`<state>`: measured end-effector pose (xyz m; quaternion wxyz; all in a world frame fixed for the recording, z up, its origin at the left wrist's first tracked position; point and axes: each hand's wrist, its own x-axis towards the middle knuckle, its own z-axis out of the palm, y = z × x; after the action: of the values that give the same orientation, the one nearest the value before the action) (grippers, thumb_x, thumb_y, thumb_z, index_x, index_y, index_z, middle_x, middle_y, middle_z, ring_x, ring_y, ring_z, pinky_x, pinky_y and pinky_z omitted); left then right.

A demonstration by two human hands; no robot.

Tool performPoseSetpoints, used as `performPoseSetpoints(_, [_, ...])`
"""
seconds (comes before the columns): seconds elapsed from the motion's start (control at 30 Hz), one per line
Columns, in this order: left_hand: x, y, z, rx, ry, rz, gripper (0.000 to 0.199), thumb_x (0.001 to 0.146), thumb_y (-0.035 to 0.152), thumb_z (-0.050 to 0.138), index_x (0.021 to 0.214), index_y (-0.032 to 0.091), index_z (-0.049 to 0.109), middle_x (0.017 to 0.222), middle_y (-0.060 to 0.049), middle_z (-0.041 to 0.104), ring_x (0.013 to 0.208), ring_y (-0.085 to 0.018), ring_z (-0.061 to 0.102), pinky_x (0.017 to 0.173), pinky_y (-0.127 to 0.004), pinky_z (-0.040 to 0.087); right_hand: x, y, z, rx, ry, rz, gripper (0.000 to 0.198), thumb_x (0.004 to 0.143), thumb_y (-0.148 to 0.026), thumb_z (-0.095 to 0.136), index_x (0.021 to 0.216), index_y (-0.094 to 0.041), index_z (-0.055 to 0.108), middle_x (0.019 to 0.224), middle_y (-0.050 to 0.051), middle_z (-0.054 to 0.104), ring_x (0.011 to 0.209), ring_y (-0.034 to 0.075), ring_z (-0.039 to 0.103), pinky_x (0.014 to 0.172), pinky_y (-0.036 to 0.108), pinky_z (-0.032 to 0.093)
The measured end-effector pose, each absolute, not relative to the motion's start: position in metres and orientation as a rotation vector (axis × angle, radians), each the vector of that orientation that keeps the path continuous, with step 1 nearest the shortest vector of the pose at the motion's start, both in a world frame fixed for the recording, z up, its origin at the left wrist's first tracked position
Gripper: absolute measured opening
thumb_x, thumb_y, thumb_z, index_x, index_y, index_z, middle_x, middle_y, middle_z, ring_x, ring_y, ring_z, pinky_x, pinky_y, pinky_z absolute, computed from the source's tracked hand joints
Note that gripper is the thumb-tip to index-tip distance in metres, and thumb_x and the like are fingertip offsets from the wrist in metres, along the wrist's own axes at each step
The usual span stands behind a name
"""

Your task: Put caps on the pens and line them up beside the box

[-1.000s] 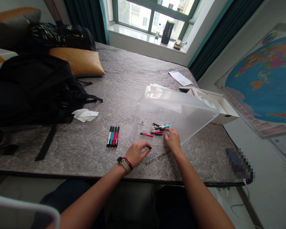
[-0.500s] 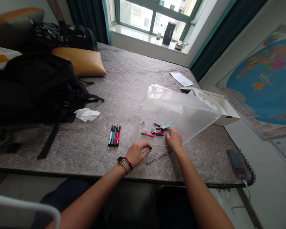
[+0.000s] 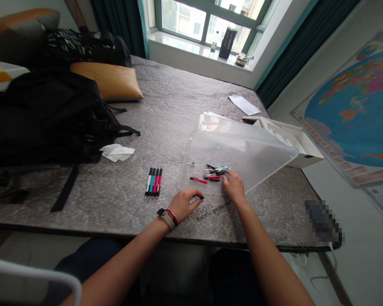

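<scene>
My left hand [image 3: 184, 202] is closed, with a small black pen part [image 3: 201, 197] pinched between thumb and fingertips, just over the near edge of the clear plastic bin [image 3: 252, 157]. My right hand [image 3: 234, 186] reaches onto the bin's side, its thumb and fingers apart. Its fingertips are at the turquoise pen barrel [image 3: 222, 171], at the right end of a loose heap of black, silver and red pen parts. A red pen barrel [image 3: 198, 180] lies apart, left of the heap. Small metal pieces [image 3: 192, 164] lie farther up. Several assembled pens [image 3: 153, 182] lie in a row to the left.
A crumpled tissue [image 3: 117, 152] and a black backpack [image 3: 51, 119] are on the left of the grey mattress [image 3: 166, 110]. A white box [image 3: 306, 148] stands behind the bin. A blurred-out dark object [image 3: 324, 223] with a cable lies at the right corner.
Hardly anything differs. The whole view shifts very slightly; both hands and the pen parts keep their places.
</scene>
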<state>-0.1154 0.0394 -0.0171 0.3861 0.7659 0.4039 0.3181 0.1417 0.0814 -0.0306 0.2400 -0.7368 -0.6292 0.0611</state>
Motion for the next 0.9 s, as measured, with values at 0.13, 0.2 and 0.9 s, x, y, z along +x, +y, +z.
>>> performPoseSetpoints(0.13, [-0.117,0.039,-0.018,1.952,1.026,0.817,0.012,0.085,0.023,0.064,0.095,0.021,0.069,0.096,-0.003,0.072,0.090,-0.019,0.066,0.083,-0.031,0.050,0.139,0.081,-0.027,-1.971,-1.681,0.138,0.037,0.087,-0.020,0.048,0.120,-0.015,0.063,0.127,0.014,0.063,0.121,0.025,0.057,0.108,0.040,0.040])
performPoseSetpoints(0.2, [-0.117,0.040,-0.017,1.955,1.028,0.821,0.011,0.084,0.023,0.064,0.094,0.021,0.069,0.095,-0.003,0.072,0.091,-0.019,0.066,0.083,-0.031,0.050,0.137,0.082,-0.027,-1.924,-1.712,0.152,0.037,0.088,-0.020,0.048,0.121,-0.015,0.063,0.129,0.013,0.063,0.121,0.024,0.057,0.108,0.039,0.040])
performPoseSetpoints(0.9, [-0.119,0.040,-0.012,1.959,1.034,0.797,0.011,0.085,0.025,0.064,0.094,0.021,0.069,0.095,-0.002,0.072,0.091,-0.020,0.066,0.084,-0.032,0.050,0.124,0.080,-0.017,-1.814,-1.728,0.185,0.032,0.089,-0.020,0.046,0.113,-0.018,0.067,0.125,0.012,0.065,0.116,0.023,0.059,0.105,0.038,0.043])
